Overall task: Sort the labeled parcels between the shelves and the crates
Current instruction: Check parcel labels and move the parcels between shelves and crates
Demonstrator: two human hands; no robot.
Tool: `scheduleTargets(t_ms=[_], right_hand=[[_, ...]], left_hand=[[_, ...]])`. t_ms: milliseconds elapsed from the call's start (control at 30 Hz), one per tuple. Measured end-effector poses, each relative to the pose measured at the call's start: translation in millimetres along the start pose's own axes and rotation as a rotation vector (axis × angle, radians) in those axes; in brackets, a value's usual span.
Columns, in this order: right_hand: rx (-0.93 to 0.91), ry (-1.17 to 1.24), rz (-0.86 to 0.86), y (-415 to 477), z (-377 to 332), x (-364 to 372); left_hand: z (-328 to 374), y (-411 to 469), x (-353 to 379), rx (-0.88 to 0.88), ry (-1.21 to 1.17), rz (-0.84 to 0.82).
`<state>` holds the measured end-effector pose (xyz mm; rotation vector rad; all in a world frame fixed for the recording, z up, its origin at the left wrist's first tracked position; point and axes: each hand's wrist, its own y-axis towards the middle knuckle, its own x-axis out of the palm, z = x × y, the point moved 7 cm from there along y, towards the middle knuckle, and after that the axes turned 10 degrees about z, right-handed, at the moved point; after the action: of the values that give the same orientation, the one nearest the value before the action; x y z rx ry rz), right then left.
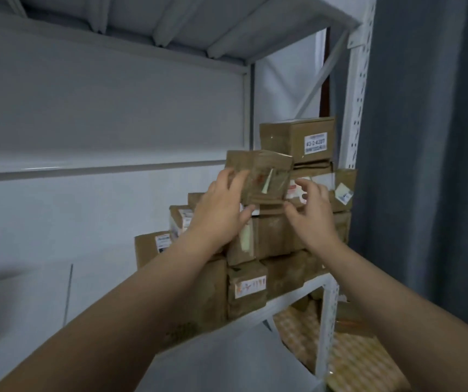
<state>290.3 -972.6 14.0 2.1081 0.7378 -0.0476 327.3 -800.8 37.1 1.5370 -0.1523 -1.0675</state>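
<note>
small box (261,176) was tilted at the top of the parcel stack (278,236), 3 o'clock end of the shelf (292,298). left hand (221,210) gripped its side, right hand (312,210) hovered open at its 4 o'clock. with that one-sided hold it could slip and topple the pile imo.

Single head-worn wide-angle view, close to a white perforated-steel shelving rack (356,108). It faces forward and slightly up, tilted so the uprights lean. Both forearms enter from the bottom edge. Left hand (218,213) grips a small brown taped cardboard parcel (263,176) mid-frame, right hand (316,213) just beside it.
</note>
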Motion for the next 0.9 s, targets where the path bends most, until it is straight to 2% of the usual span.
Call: scheduleTargets(t_ms=[67,200,267,400,533,733,900], right_hand=[[0.045,0.059,-0.017,19,11,1],[0.215,0.322,-0.114,51,21,10],[0.274,0.409,-0.178,63,24,16],[0.311,0.514,-0.246,72,21,25],[0.345,0.645,-0.215,70,20,24],[0.277,0.732,-0.086,62,4,15],[0.165,0.72,-0.048,52,-12,4]], left_hand=[[8,29,15,-0.02,0.036,-0.019],[0,65,39,-0.131,0.113,-0.196],[-2,73,41,-0.127,0.077,-0.197],[0,71,33,-0.073,0.02,-0.058],[5,54,24,-0.082,-0.085,0.115],[6,30,5,-0.321,-0.561,0.335],[0,21,-5,-0.431,-0.721,0.418]])
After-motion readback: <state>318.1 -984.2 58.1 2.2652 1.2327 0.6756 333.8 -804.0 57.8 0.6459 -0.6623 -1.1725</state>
